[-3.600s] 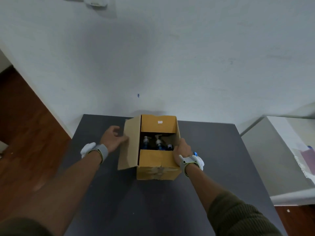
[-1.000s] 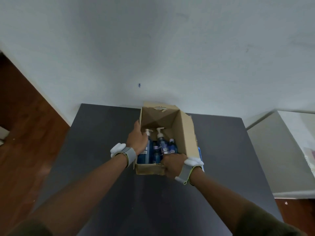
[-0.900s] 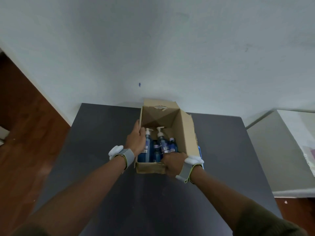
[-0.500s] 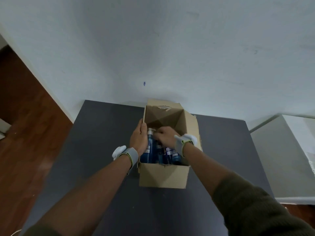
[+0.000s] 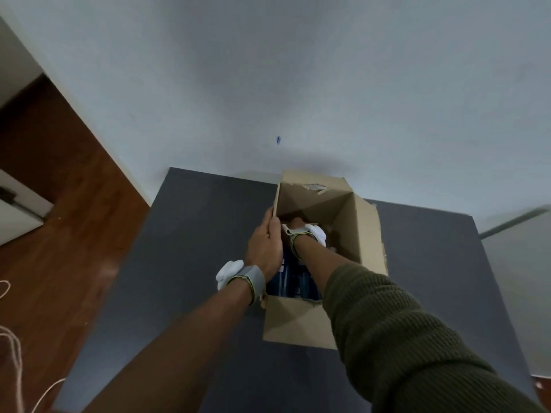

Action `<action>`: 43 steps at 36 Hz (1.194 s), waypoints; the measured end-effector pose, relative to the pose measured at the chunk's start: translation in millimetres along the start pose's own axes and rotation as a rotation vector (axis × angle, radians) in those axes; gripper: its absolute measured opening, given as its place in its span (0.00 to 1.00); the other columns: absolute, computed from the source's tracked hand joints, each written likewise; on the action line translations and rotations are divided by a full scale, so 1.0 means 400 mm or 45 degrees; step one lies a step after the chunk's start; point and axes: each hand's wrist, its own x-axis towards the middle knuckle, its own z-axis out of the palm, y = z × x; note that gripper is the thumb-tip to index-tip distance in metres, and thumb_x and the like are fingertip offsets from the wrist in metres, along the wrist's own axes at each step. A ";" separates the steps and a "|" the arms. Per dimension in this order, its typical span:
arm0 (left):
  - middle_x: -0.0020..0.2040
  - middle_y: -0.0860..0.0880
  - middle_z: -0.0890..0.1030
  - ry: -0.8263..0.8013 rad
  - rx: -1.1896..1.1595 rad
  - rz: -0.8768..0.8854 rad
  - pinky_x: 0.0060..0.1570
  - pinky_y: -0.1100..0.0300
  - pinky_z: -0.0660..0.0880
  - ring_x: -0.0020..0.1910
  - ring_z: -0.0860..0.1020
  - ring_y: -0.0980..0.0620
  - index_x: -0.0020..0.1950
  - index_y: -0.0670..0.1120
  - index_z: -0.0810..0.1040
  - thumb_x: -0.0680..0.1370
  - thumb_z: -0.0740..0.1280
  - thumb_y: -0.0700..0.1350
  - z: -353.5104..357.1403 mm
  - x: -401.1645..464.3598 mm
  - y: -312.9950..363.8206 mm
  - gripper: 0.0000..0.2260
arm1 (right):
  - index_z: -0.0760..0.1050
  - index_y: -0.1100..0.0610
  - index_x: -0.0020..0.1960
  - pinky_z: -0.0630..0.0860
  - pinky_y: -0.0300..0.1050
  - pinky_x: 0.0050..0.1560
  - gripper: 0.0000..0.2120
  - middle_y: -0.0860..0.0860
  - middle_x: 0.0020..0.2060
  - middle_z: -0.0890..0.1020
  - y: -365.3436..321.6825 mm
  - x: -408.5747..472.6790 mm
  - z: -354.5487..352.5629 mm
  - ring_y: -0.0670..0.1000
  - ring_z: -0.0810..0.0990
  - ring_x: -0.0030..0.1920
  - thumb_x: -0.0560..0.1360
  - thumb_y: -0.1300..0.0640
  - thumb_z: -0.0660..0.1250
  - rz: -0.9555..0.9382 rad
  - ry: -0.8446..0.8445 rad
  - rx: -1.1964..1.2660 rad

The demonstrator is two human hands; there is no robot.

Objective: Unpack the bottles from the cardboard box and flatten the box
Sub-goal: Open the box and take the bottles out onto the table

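Dark table by white wall: open cardboard box w/ blue bottles inside. Left hand pinches box's left wall; right hand reaches inside, grip can't tell.

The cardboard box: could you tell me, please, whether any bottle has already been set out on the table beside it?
No, the dark table around the cardboard box shows no bottle; the blue bottles sit inside.
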 end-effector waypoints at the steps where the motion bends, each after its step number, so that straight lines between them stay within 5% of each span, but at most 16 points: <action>1: 0.67 0.50 0.77 -0.001 -0.002 -0.002 0.59 0.59 0.69 0.63 0.76 0.49 0.78 0.59 0.64 0.86 0.49 0.55 0.001 0.003 -0.004 0.20 | 0.69 0.51 0.71 0.70 0.50 0.67 0.30 0.53 0.71 0.73 0.002 -0.002 -0.002 0.57 0.70 0.71 0.78 0.33 0.52 -0.012 -0.003 0.007; 10: 0.71 0.49 0.75 -0.008 0.025 -0.043 0.62 0.57 0.69 0.66 0.75 0.45 0.78 0.59 0.64 0.86 0.49 0.55 -0.002 -0.006 0.020 0.20 | 0.75 0.49 0.63 0.72 0.47 0.63 0.20 0.52 0.65 0.78 0.030 -0.096 -0.065 0.57 0.77 0.63 0.82 0.40 0.52 -0.148 0.033 0.098; 12: 0.70 0.47 0.75 -0.022 0.049 -0.025 0.65 0.53 0.70 0.66 0.75 0.43 0.78 0.59 0.64 0.86 0.49 0.55 -0.003 -0.008 0.022 0.20 | 0.79 0.50 0.54 0.77 0.50 0.60 0.19 0.52 0.57 0.83 0.031 -0.119 -0.073 0.57 0.81 0.53 0.79 0.41 0.55 -0.191 0.098 0.136; 15: 0.72 0.47 0.74 -0.034 0.091 -0.021 0.65 0.53 0.68 0.68 0.73 0.42 0.79 0.57 0.64 0.86 0.49 0.55 -0.007 -0.011 0.029 0.21 | 0.78 0.55 0.40 0.80 0.49 0.43 0.16 0.53 0.38 0.82 0.045 -0.153 -0.073 0.58 0.82 0.41 0.78 0.48 0.59 -0.304 0.162 0.213; 19: 0.71 0.46 0.75 -0.012 0.074 -0.061 0.67 0.51 0.68 0.68 0.73 0.41 0.77 0.57 0.66 0.86 0.49 0.57 -0.012 -0.012 0.027 0.21 | 0.78 0.62 0.52 0.75 0.46 0.45 0.15 0.59 0.46 0.81 0.083 -0.204 -0.039 0.59 0.81 0.47 0.79 0.50 0.62 -0.428 0.232 0.218; 22: 0.70 0.48 0.76 -0.005 0.047 -0.056 0.66 0.51 0.68 0.67 0.74 0.42 0.75 0.58 0.69 0.85 0.49 0.58 -0.012 -0.016 0.033 0.20 | 0.72 0.56 0.47 0.78 0.49 0.49 0.10 0.54 0.45 0.78 0.115 -0.241 -0.027 0.55 0.80 0.45 0.79 0.50 0.63 -0.480 0.312 0.367; 27: 0.67 0.49 0.77 -0.028 0.027 -0.041 0.64 0.50 0.71 0.65 0.76 0.43 0.71 0.60 0.72 0.84 0.50 0.61 -0.009 -0.023 0.034 0.19 | 0.70 0.55 0.49 0.68 0.43 0.45 0.10 0.56 0.48 0.77 0.147 -0.306 -0.145 0.54 0.77 0.45 0.79 0.48 0.64 -0.584 0.594 0.577; 35: 0.73 0.46 0.73 0.026 0.123 -0.041 0.69 0.49 0.67 0.70 0.72 0.39 0.76 0.55 0.68 0.85 0.48 0.59 -0.013 -0.025 0.042 0.23 | 0.68 0.57 0.46 0.63 0.42 0.42 0.12 0.52 0.44 0.72 0.184 -0.341 -0.423 0.51 0.69 0.40 0.78 0.49 0.65 -0.622 1.244 0.647; 43: 0.72 0.45 0.74 0.014 0.186 0.019 0.66 0.50 0.67 0.68 0.73 0.39 0.78 0.55 0.65 0.86 0.47 0.55 -0.017 -0.035 0.047 0.21 | 0.71 0.63 0.57 0.68 0.48 0.42 0.18 0.58 0.54 0.74 0.274 -0.207 -0.459 0.64 0.78 0.45 0.79 0.47 0.63 -0.346 1.250 0.395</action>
